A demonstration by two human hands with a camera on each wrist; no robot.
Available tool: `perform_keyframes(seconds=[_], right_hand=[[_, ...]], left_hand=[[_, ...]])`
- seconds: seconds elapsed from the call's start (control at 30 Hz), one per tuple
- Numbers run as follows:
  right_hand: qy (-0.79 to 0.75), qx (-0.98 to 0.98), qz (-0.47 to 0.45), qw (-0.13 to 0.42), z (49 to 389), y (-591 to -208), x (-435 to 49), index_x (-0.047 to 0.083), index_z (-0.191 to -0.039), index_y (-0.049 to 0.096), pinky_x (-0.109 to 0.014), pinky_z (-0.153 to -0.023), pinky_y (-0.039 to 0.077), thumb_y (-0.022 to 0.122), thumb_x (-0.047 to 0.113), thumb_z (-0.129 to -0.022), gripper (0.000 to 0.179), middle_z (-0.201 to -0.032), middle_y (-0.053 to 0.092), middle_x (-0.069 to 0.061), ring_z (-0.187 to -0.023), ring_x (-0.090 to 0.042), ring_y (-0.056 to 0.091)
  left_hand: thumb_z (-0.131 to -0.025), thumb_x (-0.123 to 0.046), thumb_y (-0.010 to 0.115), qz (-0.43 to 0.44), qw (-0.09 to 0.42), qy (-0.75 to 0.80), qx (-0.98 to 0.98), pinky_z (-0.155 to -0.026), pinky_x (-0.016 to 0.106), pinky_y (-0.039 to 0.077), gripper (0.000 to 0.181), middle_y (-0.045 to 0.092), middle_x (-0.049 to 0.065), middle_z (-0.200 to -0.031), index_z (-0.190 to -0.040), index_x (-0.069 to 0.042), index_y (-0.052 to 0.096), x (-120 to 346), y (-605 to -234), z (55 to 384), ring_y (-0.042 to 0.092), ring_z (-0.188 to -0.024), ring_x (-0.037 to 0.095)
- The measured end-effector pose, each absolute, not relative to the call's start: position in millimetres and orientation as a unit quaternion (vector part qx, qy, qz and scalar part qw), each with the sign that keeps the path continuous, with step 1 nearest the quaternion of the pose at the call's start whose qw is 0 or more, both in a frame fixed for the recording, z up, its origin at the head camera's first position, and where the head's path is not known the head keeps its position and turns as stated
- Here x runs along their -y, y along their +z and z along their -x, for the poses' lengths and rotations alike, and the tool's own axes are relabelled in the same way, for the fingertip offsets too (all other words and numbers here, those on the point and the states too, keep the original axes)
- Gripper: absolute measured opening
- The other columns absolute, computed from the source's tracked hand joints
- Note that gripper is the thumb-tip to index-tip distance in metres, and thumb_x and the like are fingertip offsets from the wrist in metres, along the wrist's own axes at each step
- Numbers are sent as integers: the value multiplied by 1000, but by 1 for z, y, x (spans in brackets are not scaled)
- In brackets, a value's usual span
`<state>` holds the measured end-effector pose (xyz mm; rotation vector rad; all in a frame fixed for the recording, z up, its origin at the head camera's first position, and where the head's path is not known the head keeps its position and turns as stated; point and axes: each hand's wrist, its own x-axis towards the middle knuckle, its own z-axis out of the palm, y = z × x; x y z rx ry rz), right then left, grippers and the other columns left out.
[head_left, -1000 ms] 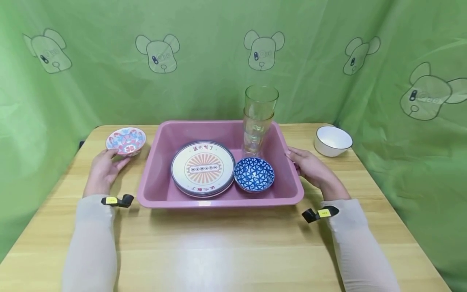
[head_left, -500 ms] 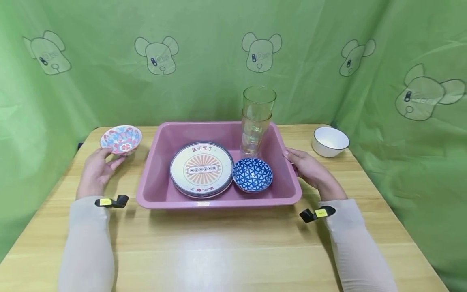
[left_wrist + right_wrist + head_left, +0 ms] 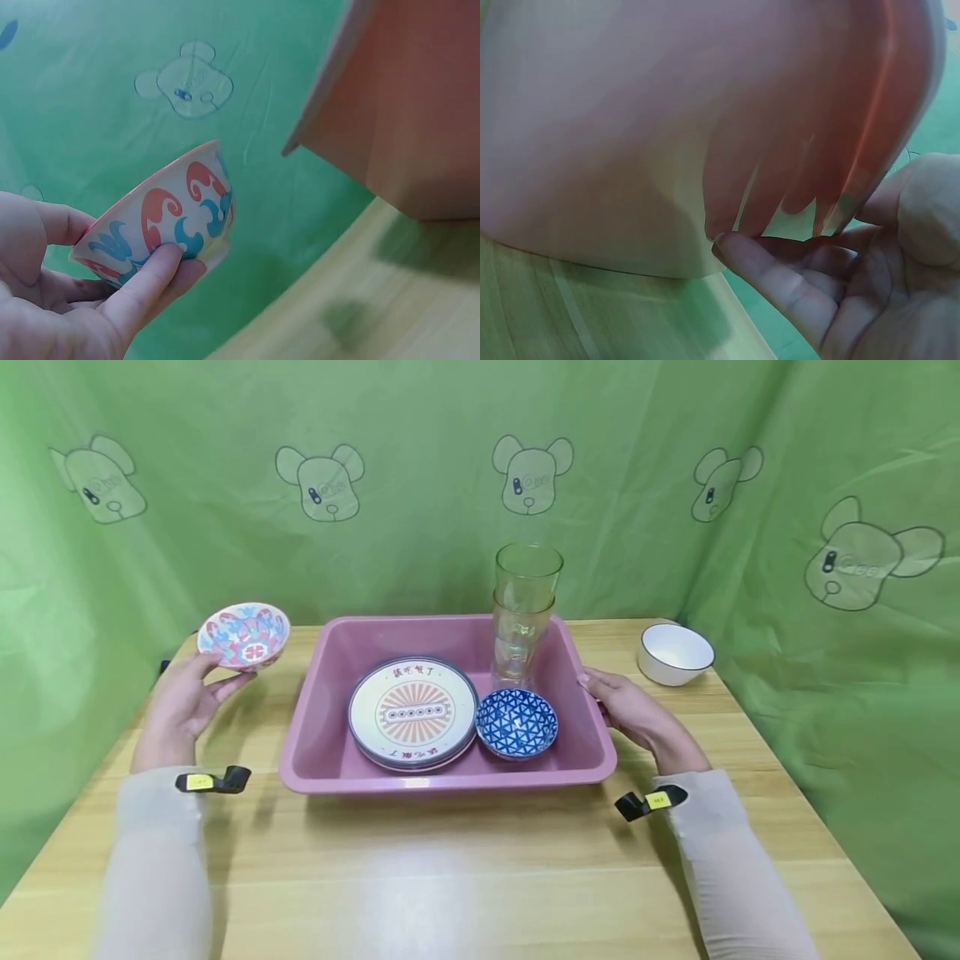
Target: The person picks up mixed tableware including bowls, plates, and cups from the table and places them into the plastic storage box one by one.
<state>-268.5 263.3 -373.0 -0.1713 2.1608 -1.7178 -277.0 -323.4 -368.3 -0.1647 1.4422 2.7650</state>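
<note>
At the left of the head view, my left hand (image 3: 178, 703) pinches a small bowl (image 3: 243, 635) with a red and blue pattern, raised and tilted so its inside faces me. The left wrist view shows fingers under the bowl (image 3: 169, 217) and others at its rim. My right hand (image 3: 630, 710) grips the right rim of a pink tub (image 3: 450, 783); in the right wrist view its fingertips touch the tub's outer wall (image 3: 630, 150). Inside the tub are a stack of white plates (image 3: 413, 752), a blue patterned bowl (image 3: 517, 722) and stacked yellowish glasses (image 3: 525, 602).
A white bowl with a dark rim (image 3: 676, 654) stands on the wooden table (image 3: 420, 877) at the back right, beyond my right hand. A green curtain (image 3: 420, 410) with bear-head drawings hangs close behind the table and along its right side.
My left hand has lifted the patterned bowl up and to the left, tilting it more. The right hand stays at the tub's rim. The whole head view has shifted slightly.
</note>
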Motion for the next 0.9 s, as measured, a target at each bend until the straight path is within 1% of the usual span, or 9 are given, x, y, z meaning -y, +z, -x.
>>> perform_keyframes(seconds=[0.1, 0.17, 0.2, 0.33, 0.43, 0.57, 0.67, 0.8, 0.9], right_hand=[[-605, -771, 63, 186, 268, -372, -263, -2, -151, 29, -35, -77, 59, 34, 28, -108, 52, -112, 61, -26, -88, -20, 67], [-600, -775, 66, 186, 268, -371, -263, -3, -151, 28, -35, -78, 59, 34, 27, -108, 53, -113, 61, -28, -89, -21, 67], [-599, -777, 65, 185, 268, -371, -263, -3, -151, 28, -36, -78, 59, 34, 27, -108, 53, -114, 61, -29, -90, -21, 68], [-593, -781, 58, 187, 269, -370, -262, -1, -152, 27, -36, -80, 59, 34, 28, -108, 53, -120, 57, -32, -93, -23, 67], [-585, -786, 61, 190, 269, -369, -262, 0, -153, 26, -36, -83, 58, 32, 28, -108, 53, -124, 54, -34, -99, -26, 66], [-563, -801, 76, 191, 269, -367, -261, -2, -153, 23, -37, -86, 57, 30, 27, -109, 53, -129, 52, -35, -107, -32, 63], [-532, -822, 85, 183, 269, -364, -260, -3, -152, 24, -37, -88, 56, 29, 28, -109, 53, -128, 53, -33, -109, -32, 61], [-480, -855, 93, 174, 269, -357, -260, -6, -150, 27, -43, -92, 54, 29, 27, -109, 53, -128, 55, -31, -111, -37, 60], [-452, -869, 100, 174, 268, -350, -260, -9, -148, 29, -47, -94, 52, 31, 26, -109, 53, -130, 54, -32, -116, -41, 57]], left_hand=[[-101, -3, 49, 41, 18, 877, -479, -96, 35, 50, 68, 17, 0, -160, -157, -10, 12, 324, -358, 273, 65, -104, 23], [-101, -5, 51, 39, 29, 872, -488, -98, 35, 48, 70, 13, -1, -162, -157, -11, 10, 323, -350, 272, 65, -103, 23], [-101, -6, 52, 37, 34, 866, -497, -99, 34, 48, 71, 13, 0, -161, -157, -10, 9, 322, -347, 271, 64, -104, 23], [-101, -10, 53, 25, 52, 840, -540, -100, 34, 46, 72, 21, 7, -156, -156, -4, 7, 315, -335, 269, 63, -107, 21], [-102, -11, 52, 8, 64, 821, -567, -100, 34, 47, 70, 27, 13, -150, -155, 1, 8, 309, -328, 267, 63, -108, 22], [-102, -13, 52, -10, 78, 802, -592, -98, 33, 49, 67, 30, 14, -147, -154, 3, 12, 301, -319, 267, 64, -107, 21], [-102, -14, 52, -15, 89, 791, -605, -97, 34, 50, 66, 33, 14, -146, -153, 4, 14, 295, -311, 268, 65, -107, 21], [-103, -10, 50, -32, 107, 787, -607, -96, 37, 50, 62, 33, 17, -144, -152, 7, 16, 284, -304, 271, 65, -106, 24], [-103, -6, 47, -50, 120, 783, -608, -96, 39, 51, 58, 37, 20, -140, -151, 9, 18, 274, -301, 272, 65, -107, 26]])
